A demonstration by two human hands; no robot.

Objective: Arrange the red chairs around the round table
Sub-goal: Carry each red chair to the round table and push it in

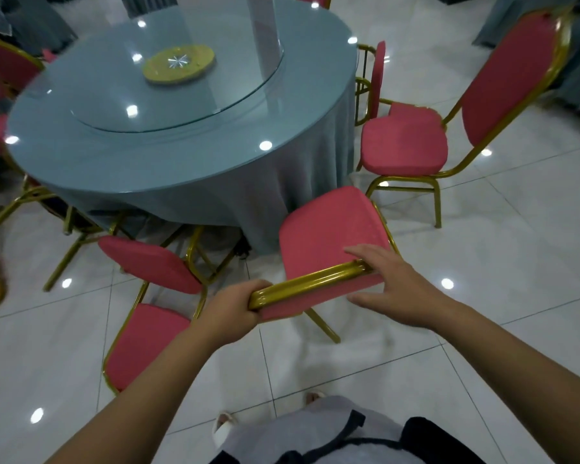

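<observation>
Hands on a red chair (329,229) beside the round table (181,135); my left hand (235,304) grips its gold top rail (fingers wrapped under); my right hand (392,289) rests open on the backrest.

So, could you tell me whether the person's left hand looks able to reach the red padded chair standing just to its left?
Probably yes: the left hand grips the held chair's gold top rail, and the neighbouring red padded chair stands close, nothing between them.

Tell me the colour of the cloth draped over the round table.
Pale grey-blue tablecloth, plain with no pattern, seen in the head view.
</observation>
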